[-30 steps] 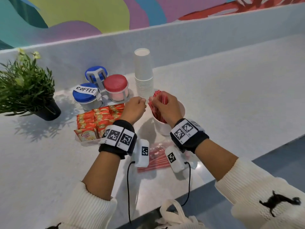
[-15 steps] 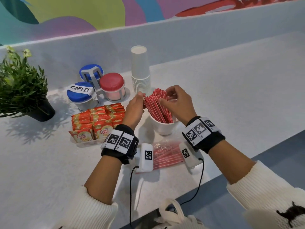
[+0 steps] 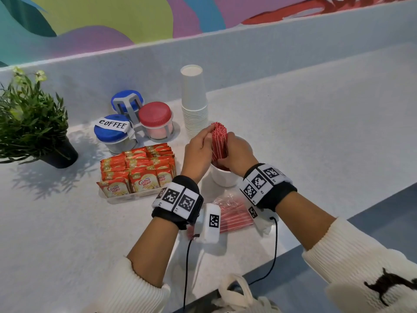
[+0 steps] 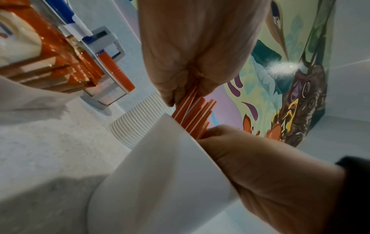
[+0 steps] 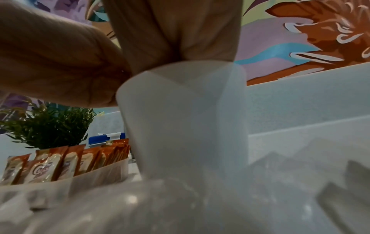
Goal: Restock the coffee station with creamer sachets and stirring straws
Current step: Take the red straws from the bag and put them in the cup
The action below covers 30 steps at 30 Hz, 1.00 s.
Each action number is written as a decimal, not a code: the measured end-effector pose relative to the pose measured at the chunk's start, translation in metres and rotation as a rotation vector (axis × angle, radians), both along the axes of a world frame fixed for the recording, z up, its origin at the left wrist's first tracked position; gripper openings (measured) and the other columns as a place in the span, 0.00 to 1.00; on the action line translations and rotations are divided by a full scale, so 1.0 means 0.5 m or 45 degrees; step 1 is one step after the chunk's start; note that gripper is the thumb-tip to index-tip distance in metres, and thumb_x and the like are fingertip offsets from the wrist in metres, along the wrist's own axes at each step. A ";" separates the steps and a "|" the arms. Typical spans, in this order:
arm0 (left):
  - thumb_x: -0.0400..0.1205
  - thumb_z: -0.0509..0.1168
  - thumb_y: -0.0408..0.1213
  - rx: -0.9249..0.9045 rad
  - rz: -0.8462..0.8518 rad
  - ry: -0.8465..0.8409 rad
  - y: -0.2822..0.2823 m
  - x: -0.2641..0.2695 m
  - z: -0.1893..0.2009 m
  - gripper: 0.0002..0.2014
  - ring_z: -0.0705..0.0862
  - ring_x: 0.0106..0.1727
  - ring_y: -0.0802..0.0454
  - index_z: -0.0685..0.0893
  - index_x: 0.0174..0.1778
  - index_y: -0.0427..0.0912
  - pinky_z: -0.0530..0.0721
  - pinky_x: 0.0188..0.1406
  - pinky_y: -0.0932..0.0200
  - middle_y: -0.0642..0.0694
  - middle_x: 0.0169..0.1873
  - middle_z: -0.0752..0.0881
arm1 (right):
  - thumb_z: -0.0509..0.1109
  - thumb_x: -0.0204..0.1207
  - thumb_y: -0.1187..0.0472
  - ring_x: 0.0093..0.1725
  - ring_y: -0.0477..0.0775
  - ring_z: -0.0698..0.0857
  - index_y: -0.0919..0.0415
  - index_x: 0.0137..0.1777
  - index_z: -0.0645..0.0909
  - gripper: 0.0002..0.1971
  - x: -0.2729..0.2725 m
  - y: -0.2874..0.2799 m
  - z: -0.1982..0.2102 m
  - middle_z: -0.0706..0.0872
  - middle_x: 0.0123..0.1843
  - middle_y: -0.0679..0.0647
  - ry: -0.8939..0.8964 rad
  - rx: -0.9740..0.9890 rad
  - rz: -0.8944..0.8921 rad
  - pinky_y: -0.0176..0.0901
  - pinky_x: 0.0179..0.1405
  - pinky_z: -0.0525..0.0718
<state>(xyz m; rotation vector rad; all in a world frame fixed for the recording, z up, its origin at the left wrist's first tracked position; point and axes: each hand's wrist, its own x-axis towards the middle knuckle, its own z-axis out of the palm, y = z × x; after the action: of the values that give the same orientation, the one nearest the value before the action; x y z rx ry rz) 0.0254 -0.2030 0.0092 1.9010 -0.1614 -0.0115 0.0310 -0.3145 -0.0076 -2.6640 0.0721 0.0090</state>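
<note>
A plant [image 3: 29, 123] is sitting far left on the surface [image 3: 316, 132], then the jars [image 3: 135, 125], one tagged COFFEE. The sachets [image 3: 137, 170] are being kept upright in a clear tray [image 3: 117, 197], just left of the hands. The straws [image 3: 219, 141] are being pinched between both hands and are standing in the cup [image 3: 222, 178], bunched upright. The left hand [image 3: 198, 152] is being curled round the bunch with its fingers [image 4: 172, 88] gripping it; the right hand [image 3: 239, 152] is gripping it from the other side. A cup stack [image 3: 194, 102] is standing just behind. A straw bag [image 3: 234, 213] is lying under the wrists.
</note>
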 end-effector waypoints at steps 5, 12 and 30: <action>0.89 0.47 0.39 -0.069 0.021 0.087 0.007 0.002 -0.001 0.21 0.71 0.70 0.57 0.63 0.79 0.47 0.66 0.64 0.67 0.46 0.76 0.70 | 0.82 0.59 0.53 0.63 0.59 0.79 0.65 0.68 0.69 0.39 -0.001 -0.010 0.002 0.79 0.65 0.60 -0.009 0.229 -0.037 0.52 0.65 0.78; 0.87 0.40 0.52 0.464 -0.251 0.186 0.021 0.027 -0.035 0.30 0.42 0.85 0.48 0.39 0.83 0.45 0.45 0.84 0.44 0.44 0.84 0.42 | 0.76 0.69 0.59 0.67 0.59 0.75 0.64 0.73 0.67 0.34 -0.015 -0.020 0.012 0.75 0.67 0.61 -0.004 0.184 0.020 0.43 0.65 0.71; 0.87 0.49 0.50 0.615 -0.201 0.040 0.042 -0.013 -0.004 0.31 0.48 0.84 0.43 0.42 0.83 0.48 0.50 0.81 0.40 0.42 0.83 0.49 | 0.69 0.75 0.63 0.43 0.47 0.79 0.60 0.71 0.72 0.24 -0.058 -0.049 0.026 0.78 0.63 0.57 -0.241 0.567 -0.089 0.30 0.45 0.77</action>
<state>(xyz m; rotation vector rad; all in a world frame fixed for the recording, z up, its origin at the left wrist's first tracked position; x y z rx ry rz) 0.0187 -0.1822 0.0073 2.3624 -0.3082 -0.2031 0.0022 -0.3392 0.0053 -2.2044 0.0896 -0.2234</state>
